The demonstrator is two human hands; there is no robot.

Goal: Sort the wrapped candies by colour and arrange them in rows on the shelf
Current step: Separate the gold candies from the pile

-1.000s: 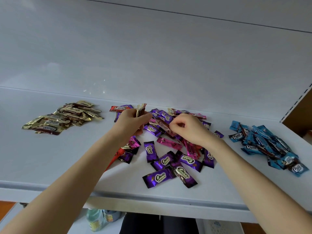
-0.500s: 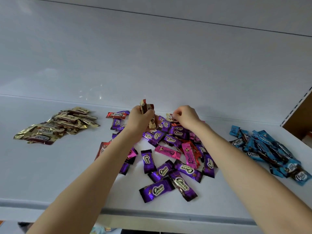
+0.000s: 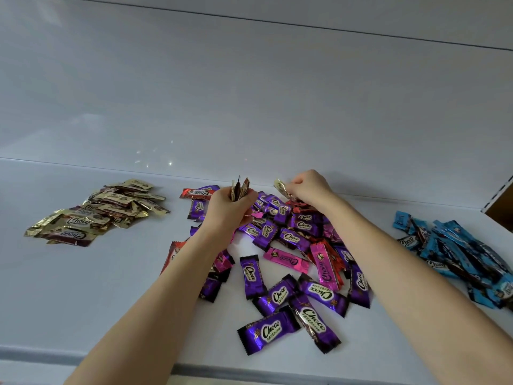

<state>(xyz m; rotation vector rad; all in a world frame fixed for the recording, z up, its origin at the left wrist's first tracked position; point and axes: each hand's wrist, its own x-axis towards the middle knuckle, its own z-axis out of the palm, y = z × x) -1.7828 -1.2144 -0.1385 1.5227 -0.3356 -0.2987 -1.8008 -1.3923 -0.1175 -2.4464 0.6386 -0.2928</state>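
Note:
A mixed heap of purple, pink and red wrapped candies [image 3: 291, 257] covers the middle of the white shelf [image 3: 83, 287]. A pile of gold candies [image 3: 94, 212] lies to the left, and a pile of blue candies [image 3: 458, 254] to the right. My left hand [image 3: 227, 209] grips a small bunch of gold candies [image 3: 240, 188] that stick up above the fist, over the heap's far left part. At the heap's far edge my right hand [image 3: 311, 187] pinches one gold candy [image 3: 280, 186], lifted clear of the heap.
The shelf's white back wall [image 3: 249, 93] rises right behind the candies. A perforated upright [image 3: 499, 195] and a brown opening stand at the far right. The shelf's front lip [image 3: 41, 354] runs along the bottom.
Both hands have moved toward the back of the heap. My right hand has lifted a gold candy out of the heap. My left hand still holds its gold bunch.

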